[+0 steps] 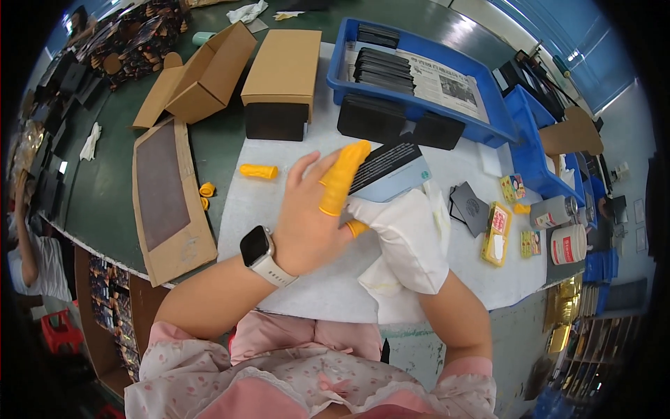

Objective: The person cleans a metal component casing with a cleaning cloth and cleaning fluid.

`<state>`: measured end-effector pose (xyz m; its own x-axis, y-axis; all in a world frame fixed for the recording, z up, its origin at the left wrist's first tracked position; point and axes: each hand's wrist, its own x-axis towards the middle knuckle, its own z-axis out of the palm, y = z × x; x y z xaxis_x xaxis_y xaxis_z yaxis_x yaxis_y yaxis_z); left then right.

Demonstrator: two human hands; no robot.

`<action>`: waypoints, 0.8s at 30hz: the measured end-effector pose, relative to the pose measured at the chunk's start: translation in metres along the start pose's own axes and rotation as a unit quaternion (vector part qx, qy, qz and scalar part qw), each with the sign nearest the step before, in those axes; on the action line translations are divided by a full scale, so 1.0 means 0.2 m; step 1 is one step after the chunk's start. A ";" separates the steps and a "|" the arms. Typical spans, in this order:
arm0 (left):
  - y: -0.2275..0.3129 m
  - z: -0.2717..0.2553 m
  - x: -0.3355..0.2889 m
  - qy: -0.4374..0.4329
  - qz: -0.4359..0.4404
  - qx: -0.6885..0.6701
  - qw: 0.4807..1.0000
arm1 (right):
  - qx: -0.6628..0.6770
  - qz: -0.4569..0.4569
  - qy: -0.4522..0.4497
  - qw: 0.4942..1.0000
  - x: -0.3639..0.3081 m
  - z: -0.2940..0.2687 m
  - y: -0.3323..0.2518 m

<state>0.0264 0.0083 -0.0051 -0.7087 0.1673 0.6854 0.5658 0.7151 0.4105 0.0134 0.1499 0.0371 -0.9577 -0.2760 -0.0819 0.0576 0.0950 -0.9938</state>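
Observation:
My left hand wears yellow finger cots on some fingers, the thumb among them, and has its outstretched fingers at the left edge of a thin black and light-blue printed card. A white cloth wraps my right hand and hides its fingers; it is bunched against the card's lower edge. The card is tilted above the white-covered table. One loose yellow finger cot lies to the left of my left hand.
Behind my hands stand a cardboard box on a black block and a blue tray with stacked black cards. An open carton and a cardboard sheet are left. Dark cards, a yellow box and jars sit right.

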 end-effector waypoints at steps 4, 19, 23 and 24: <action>-0.01 0.00 0.00 0.014 -0.050 -0.070 0.996 | 0.054 0.005 0.007 0.998 0.01 0.01 0.04; -0.04 -0.03 -0.01 -0.128 -0.088 -0.225 0.962 | -0.166 -0.079 0.080 0.980 0.09 -0.23 0.03; -0.02 -0.05 0.01 -0.156 -0.085 -0.250 0.952 | 0.024 -0.055 0.228 0.972 0.13 -0.33 -0.01; -0.03 -0.05 0.01 -0.153 -0.082 -0.261 0.949 | 0.023 -0.055 0.227 0.972 0.12 -0.32 -0.03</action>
<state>0.0269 -0.0023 -0.0005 -0.8496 0.3295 0.4118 0.5119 0.3274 0.7942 -0.0292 0.2046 0.0454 -0.9838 0.1702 0.0564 -0.0499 0.0424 -0.9979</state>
